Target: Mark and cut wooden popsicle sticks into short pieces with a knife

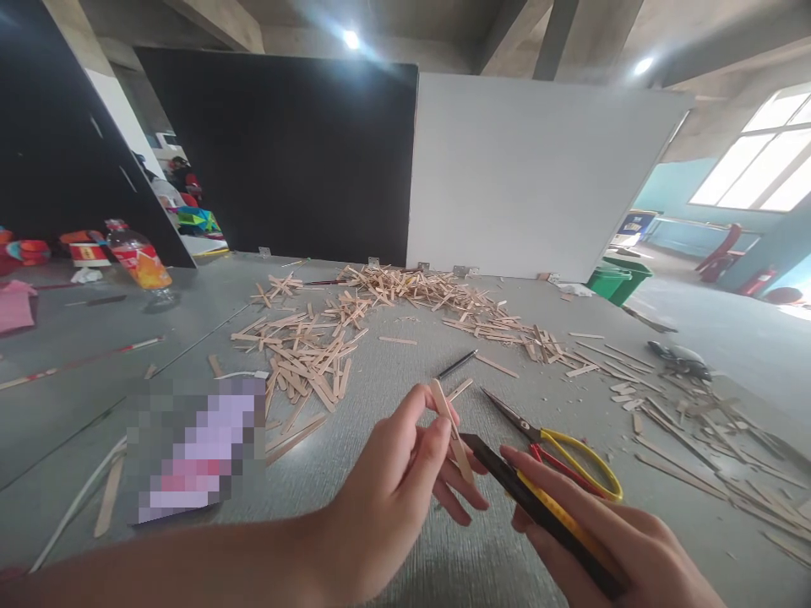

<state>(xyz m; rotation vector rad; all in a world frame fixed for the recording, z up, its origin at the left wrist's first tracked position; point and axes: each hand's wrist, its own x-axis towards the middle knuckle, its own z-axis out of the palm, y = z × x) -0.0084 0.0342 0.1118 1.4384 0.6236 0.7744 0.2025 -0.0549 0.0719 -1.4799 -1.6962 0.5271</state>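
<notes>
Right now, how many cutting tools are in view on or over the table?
2. A black-and-yellow utility knife is held in the right hand, by the wooden stick the left hand pinches. Yellow-handled scissors lie just beyond. The stick piles could hide others.

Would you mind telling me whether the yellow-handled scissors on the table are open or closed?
Closed, as far as shows: the scissors lie flat on the table, their blades together in a single point, beside the right hand.
</notes>
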